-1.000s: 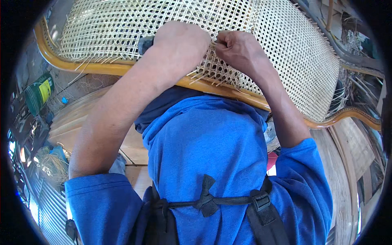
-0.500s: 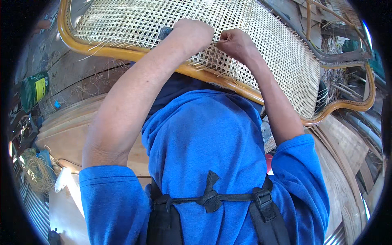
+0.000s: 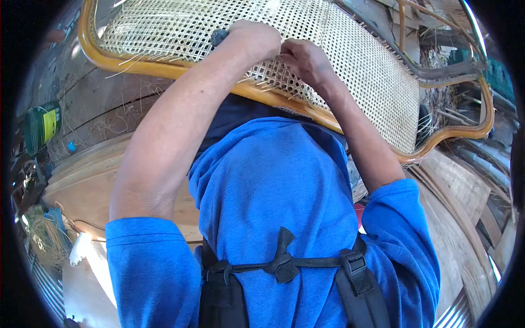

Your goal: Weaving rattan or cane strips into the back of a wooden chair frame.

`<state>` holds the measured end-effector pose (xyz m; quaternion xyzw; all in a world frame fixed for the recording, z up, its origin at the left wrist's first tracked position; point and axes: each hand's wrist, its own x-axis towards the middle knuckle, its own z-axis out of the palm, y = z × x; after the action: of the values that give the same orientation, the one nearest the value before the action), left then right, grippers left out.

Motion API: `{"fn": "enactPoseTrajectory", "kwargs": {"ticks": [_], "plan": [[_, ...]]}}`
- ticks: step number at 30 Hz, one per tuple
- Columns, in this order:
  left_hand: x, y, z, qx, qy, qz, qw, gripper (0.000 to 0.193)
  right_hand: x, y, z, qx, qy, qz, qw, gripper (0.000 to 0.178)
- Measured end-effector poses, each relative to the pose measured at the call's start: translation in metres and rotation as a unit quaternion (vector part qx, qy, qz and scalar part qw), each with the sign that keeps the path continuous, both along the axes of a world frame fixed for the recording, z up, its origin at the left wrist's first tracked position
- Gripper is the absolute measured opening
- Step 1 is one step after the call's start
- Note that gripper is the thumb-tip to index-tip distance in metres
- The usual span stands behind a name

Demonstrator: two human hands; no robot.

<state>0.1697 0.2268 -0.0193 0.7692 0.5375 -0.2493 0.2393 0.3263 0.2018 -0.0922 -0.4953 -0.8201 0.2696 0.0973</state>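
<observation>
A woven cane panel [image 3: 372, 82] in a curved, varnished wooden frame [image 3: 273, 98] lies across my front, with loose cane ends poking out along its near edge. Over the middle of the weave, my left hand [image 3: 256, 39] is closed, and a dark, rounded handle end [image 3: 219, 37] sticks out on its left side; the rest of that tool is hidden. Close beside it, my right hand [image 3: 306, 59] is bent at the panel with fingers pinched together. Whatever those fingers hold is too small or covered to make out.
A green container with a yellow label [image 3: 42, 127] stands at the far left. Curved wooden sheets [image 3: 87, 175] lie below it, near a bundle of fibre strands [image 3: 46, 235]. More boards [image 3: 454, 186] and another bent wooden frame part [image 3: 465, 132] are at the right.
My right hand has moved a little left, up against my left hand. The left hand has shifted slightly left and stays closed. The whole view has shifted slightly.
</observation>
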Motion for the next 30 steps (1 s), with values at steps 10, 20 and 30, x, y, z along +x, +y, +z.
{"fn": "enactPoseTrajectory", "kwargs": {"ticks": [10,20,30], "plan": [[-0.008,-0.007,0.009,0.061,-0.020,-0.067,0.996,0.021,0.005,-0.011,0.005,-0.033,-0.028,-0.104,0.994,0.024],[0.035,-0.001,-0.002,0.039,0.019,-0.153,0.987,0.020,0.016,-0.008,-0.006,-0.006,0.034,-0.061,0.998,0.015],[0.006,0.005,-0.020,0.019,-0.059,-0.028,0.998,0.030,0.005,0.002,-0.016,0.006,0.047,-0.008,0.999,0.021]]}}
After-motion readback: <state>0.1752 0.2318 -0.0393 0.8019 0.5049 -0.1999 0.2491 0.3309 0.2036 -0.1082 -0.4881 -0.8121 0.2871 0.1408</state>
